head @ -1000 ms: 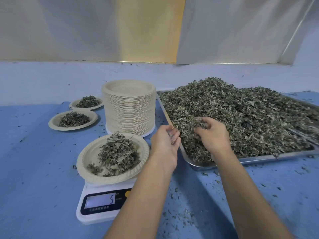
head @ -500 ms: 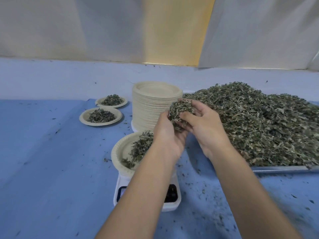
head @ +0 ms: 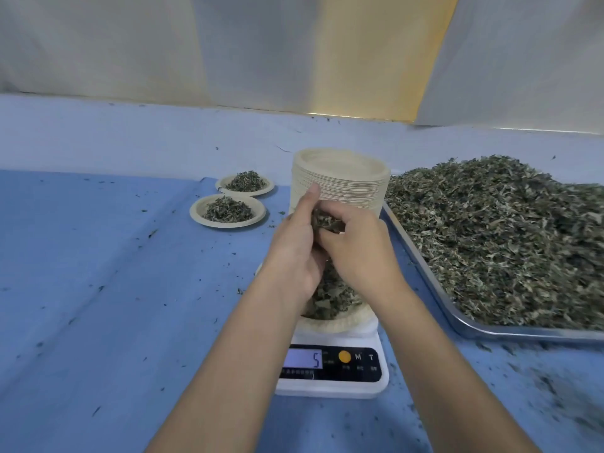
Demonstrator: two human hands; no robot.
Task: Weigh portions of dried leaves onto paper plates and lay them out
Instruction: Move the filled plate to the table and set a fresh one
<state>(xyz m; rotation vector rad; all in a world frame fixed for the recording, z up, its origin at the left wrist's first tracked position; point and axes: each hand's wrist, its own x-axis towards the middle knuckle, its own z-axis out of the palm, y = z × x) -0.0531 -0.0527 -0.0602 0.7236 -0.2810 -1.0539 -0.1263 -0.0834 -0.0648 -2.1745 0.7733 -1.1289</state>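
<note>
Currently mid-portion. Clump of dried leaves cupped between left hand and right hand, fingers curled round it, directly above part-filled plate on scale. Done: two filled plates beyond-left of hands. Remaining: stack of empty plates just past fingertips; heaped tray right of right hand.
</note>
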